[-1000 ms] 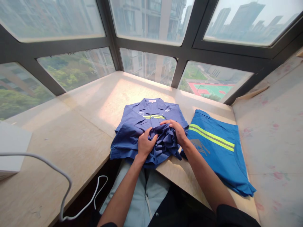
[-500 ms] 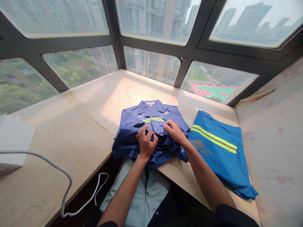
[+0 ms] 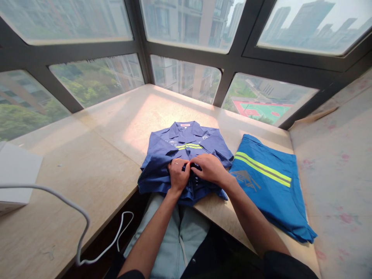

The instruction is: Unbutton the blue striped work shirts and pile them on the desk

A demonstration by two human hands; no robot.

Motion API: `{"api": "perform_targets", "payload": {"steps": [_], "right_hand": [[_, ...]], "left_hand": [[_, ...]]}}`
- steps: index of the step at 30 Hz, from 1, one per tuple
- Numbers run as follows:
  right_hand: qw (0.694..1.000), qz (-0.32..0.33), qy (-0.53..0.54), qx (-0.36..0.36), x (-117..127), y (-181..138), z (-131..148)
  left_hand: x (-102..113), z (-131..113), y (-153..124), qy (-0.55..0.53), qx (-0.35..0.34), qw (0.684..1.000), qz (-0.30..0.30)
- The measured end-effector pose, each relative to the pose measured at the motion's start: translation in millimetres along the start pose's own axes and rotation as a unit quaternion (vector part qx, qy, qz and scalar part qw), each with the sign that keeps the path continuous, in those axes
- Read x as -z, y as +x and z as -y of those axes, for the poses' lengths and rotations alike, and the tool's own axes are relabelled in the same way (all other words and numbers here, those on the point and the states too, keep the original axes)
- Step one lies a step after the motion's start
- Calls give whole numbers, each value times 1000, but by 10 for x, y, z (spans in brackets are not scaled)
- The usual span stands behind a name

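A dark blue work shirt (image 3: pixel 162 155) with a yellow reflective stripe lies collar-away on the beige stone sill (image 3: pixel 116 131), partly folded. My left hand (image 3: pixel 178 175) and my right hand (image 3: pixel 208 169) meet over its middle, fingertips pinching the bunched fabric just below the stripe. A ring shows on my left hand. The shirt's lower hem hangs slightly over the sill's front edge.
A folded brighter blue garment (image 3: pixel 270 186) with yellow-grey stripes lies right of the shirt. A white box (image 3: pixel 16 174) and a white cable (image 3: pixel 81 228) sit at the left. Windows wrap the sill's far side. A pink-stained surface (image 3: pixel 340 166) lies at the right.
Both hands moved up the shirt and came together at its centre. The loose bunched fabric near the hem has been pressed flatter against the shirt.
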State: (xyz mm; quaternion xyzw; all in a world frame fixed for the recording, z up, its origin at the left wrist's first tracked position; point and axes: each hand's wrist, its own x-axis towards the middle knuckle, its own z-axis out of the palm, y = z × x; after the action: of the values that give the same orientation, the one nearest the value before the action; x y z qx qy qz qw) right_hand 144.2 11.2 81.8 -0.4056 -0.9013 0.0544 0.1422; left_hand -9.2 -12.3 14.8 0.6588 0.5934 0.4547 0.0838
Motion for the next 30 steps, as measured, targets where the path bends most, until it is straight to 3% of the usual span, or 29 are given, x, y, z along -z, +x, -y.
{"api": "perform_targets", "payload": {"steps": [7, 14, 30], "right_hand": [[996, -37, -43, -63, -154, 48, -99], [993, -89, -60, -48, -234, 36, -131], [990, -101, -67, -73, -372, 54, -76]], "left_hand": [[-1, 14, 7, -39, -25, 999, -15], [-43, 66, 23, -51, -36, 998, -5], [-15, 66, 33, -65, -40, 997, 13]]}}
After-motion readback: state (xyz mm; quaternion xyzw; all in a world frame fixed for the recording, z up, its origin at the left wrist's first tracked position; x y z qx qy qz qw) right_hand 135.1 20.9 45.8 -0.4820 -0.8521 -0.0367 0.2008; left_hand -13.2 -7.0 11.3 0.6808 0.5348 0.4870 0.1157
